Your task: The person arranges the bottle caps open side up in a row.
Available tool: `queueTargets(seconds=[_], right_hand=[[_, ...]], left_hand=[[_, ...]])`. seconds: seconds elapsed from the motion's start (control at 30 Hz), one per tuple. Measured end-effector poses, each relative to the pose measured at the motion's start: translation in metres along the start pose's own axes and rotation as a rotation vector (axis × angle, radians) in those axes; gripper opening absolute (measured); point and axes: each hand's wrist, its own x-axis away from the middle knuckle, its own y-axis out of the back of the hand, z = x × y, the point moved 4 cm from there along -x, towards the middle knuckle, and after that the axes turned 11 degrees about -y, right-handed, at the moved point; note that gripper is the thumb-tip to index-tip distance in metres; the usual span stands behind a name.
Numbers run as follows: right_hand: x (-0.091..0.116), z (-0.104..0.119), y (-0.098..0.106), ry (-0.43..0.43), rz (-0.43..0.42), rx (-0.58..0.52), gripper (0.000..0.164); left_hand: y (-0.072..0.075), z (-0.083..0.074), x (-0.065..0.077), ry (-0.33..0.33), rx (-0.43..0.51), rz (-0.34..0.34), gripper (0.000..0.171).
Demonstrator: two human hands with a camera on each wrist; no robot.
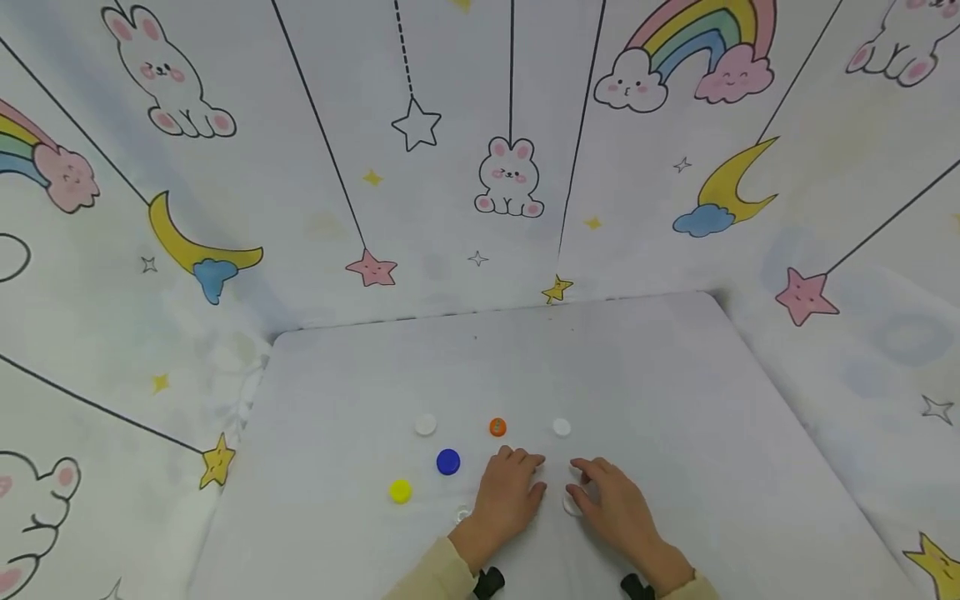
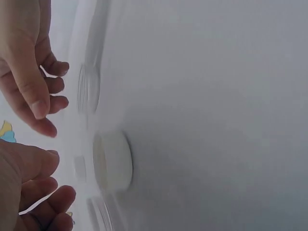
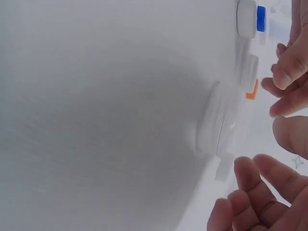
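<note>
My left hand [image 1: 506,493] hovers over the middle front of the white table, fingers loosely bent with nothing held. Facing it is my right hand [image 1: 613,507], thumb and fingers apart and likewise holding nothing. A clear round lid [image 1: 572,504] lies partly hidden by the right thumb; in the right wrist view this clear lid [image 3: 219,119] is below and between the hands. Close by the left wrist, another pale lid [image 1: 462,514] is mostly covered. In the left wrist view a white cap [image 2: 113,161] sits on the table by the left fingertips [image 2: 62,198].
Beyond the hands are an orange cap [image 1: 497,427], a small white cap [image 1: 562,427] and a whitish disc [image 1: 425,425]. To the left lie a blue cap [image 1: 447,462] and a yellow cap [image 1: 401,492]. A patterned cloth wall [image 1: 450,208] borders the table.
</note>
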Motion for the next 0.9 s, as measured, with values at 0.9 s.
queueTargets(seconds=[0.9], right_hand=[[-0.033, 0.028, -0.038, 0.075, 0.175, 0.067, 0.039]], left_hand=[[0.011, 0.039, 0.011, 0.123, -0.074, 0.005, 0.041]])
